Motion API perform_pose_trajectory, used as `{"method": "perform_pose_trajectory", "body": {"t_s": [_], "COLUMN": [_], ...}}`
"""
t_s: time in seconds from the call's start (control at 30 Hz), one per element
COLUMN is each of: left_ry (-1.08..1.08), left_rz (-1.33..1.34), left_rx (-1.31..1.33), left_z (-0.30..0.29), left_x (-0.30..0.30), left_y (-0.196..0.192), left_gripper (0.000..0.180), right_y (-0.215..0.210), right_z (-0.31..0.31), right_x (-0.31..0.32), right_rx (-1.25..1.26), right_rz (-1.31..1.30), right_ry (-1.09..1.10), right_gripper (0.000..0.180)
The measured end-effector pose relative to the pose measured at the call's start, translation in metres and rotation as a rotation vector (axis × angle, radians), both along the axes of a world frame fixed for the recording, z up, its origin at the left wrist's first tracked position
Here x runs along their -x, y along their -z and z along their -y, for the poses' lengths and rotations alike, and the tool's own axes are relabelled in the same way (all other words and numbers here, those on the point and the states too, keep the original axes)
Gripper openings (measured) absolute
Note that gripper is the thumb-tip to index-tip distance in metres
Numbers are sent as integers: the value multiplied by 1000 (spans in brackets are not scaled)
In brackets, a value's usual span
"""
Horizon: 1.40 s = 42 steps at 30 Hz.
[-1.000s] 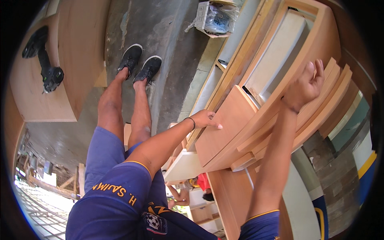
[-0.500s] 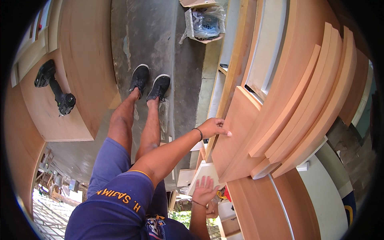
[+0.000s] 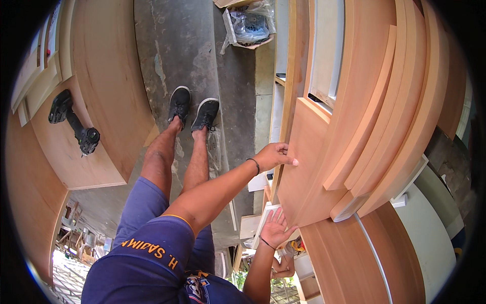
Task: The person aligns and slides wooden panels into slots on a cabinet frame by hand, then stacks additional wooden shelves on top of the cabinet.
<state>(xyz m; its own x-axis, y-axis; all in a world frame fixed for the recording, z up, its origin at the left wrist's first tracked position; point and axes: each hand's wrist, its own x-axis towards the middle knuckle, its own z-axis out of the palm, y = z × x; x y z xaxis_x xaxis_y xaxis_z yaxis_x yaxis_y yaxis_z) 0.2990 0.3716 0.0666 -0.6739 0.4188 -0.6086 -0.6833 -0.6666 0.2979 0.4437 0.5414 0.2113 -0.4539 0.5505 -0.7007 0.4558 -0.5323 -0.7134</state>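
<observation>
My left hand (image 3: 275, 156) reaches across to a light brown wooden panel (image 3: 309, 162). Its thumb lies on the panel's face, while the fingers bend round the near edge, partly hidden. Lower down, my right hand (image 3: 276, 230) is open, palm showing and fingers spread, beside the panel's lower corner. Whether it touches that corner I cannot tell. Several long wooden boards (image 3: 405, 101) are stacked on edge to the right of the panel. Behind my right fingers is a white panel edge (image 3: 264, 223).
A black cordless drill (image 3: 76, 124) lies on a wooden surface (image 3: 106, 175) at the left. At the top, an open carton (image 3: 230, 28) holds plastic bags (image 3: 250, 25). Brown boards (image 3: 344, 258) extend at lower right. Part of another person (image 3: 286, 261) shows past my right wrist.
My right hand has moved up and right, closer to the panel's lower corner. My left hand keeps its hold on the panel. The whole view has shifted slightly.
</observation>
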Motion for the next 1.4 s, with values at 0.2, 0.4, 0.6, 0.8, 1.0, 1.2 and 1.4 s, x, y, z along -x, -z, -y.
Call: {"method": "perform_pose_trajectory", "body": {"t_s": [0.2, 0.4, 0.6, 0.8, 1.0, 1.2, 1.4], "left_ry": [4, -1, 11, 23, 106, 153, 101], "left_rz": [0, 13, 19, 27, -24, -61, -47], "left_rx": [-6, -6, -18, -10, 39, 51, -28], "left_z": [0, -1, -2, -6, -3, 2, 8], "left_x": [0, -1, 0, -1, 3, 6, 11], "left_y": [-3, -3, 0, 6, 12, 16, 11], "left_gripper": [57, 56, 58, 58, 57, 57, 60], "right_y": [1, 3, 4, 7, 8, 4, 1], "right_z": [2, -1, 0, 3, -6, -8, -12], "right_x": [1, 1, 0, 1, -6, -8, -10], "right_rx": [-57, -85, -112, -136, -189, -214, -230], "right_rz": [8, 6, 8, 23, 42, 80, 117], "right_ry": [12, 21, 30, 45, -43, -121, -205], "right_gripper": [84, 85, 85, 83, 84, 86, 85]}}
